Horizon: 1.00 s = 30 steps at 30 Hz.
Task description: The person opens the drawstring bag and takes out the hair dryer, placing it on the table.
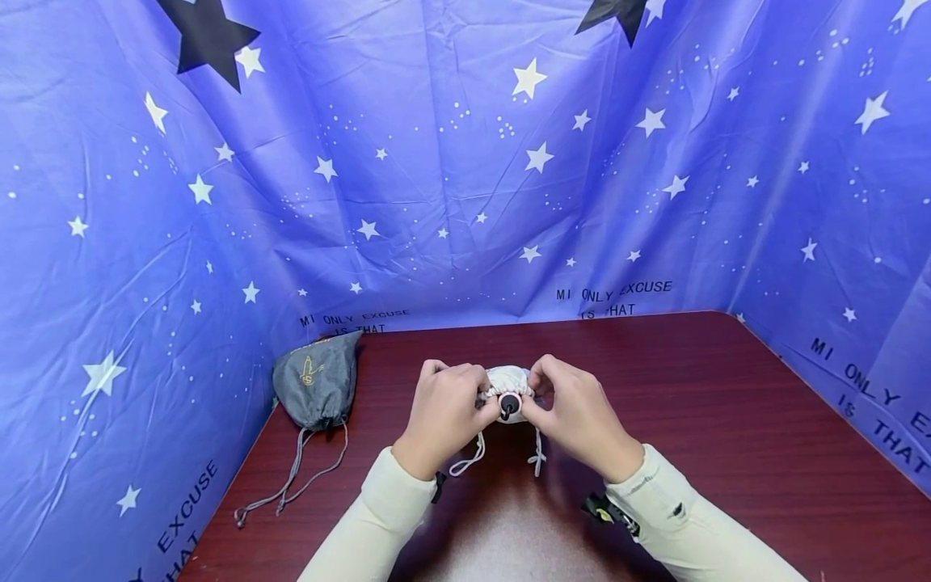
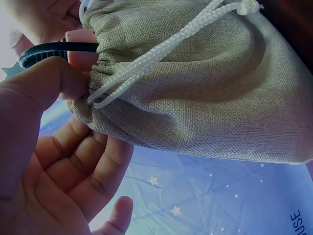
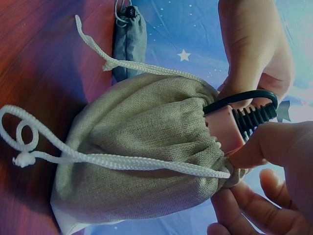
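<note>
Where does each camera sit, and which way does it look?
Head: worn on the head, facing forward and down at the table and starry backdrop; left grip, right grip and both sleeves show.
Left wrist: worn there, facing the beige bag; left grip nearest, right grip partly visible.
Right wrist: worn there, facing the same bag; right grip nearest, left grip beyond.
Both wrist views share the bag, its white cord and the pink item poking out.

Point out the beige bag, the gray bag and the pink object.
Beige bag [image 3: 134, 128]: right wrist view, on the middle of its cloth side.
Gray bag [image 1: 321, 388]: head view, on its cloth front, just below the yellow print.
Pink object [image 3: 226, 128]: right wrist view, on its exposed pink side.
</note>
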Each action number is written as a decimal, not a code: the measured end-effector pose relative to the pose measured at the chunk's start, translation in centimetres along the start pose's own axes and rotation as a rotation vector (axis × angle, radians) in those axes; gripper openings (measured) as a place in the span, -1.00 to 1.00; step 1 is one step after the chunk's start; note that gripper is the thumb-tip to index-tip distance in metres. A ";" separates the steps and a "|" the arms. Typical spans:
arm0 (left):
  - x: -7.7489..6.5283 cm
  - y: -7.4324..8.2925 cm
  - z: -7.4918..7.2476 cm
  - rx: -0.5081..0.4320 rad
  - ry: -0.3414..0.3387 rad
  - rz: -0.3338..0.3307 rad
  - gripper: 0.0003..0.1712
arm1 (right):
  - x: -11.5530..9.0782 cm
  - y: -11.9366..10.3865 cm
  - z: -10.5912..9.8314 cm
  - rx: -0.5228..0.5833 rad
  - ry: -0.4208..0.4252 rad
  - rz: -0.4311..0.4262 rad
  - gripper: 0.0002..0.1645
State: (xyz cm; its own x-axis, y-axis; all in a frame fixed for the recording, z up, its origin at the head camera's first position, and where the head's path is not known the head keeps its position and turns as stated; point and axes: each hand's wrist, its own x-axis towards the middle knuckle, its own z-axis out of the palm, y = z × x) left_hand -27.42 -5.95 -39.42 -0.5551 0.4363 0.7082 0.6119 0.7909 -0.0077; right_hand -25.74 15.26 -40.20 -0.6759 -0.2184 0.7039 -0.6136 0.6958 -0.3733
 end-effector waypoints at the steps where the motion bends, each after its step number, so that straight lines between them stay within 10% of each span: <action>1: 0.0 0.0 0.0 -0.001 0.001 -0.002 -0.80 | 0.0 0.0 0.0 -0.002 -0.001 0.001 -0.67; 30: 0.0 -0.4 -0.1 0.022 -0.009 -0.018 -0.77 | 0.1 0.2 -0.1 -0.041 -0.007 0.004 -0.68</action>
State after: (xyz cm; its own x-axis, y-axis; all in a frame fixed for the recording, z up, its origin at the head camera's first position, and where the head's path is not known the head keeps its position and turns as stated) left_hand -27.59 -6.28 -39.39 -0.5709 0.4253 0.7023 0.5893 0.8078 -0.0102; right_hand -25.92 15.46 -40.16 -0.6816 -0.2202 0.6978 -0.5937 0.7240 -0.3514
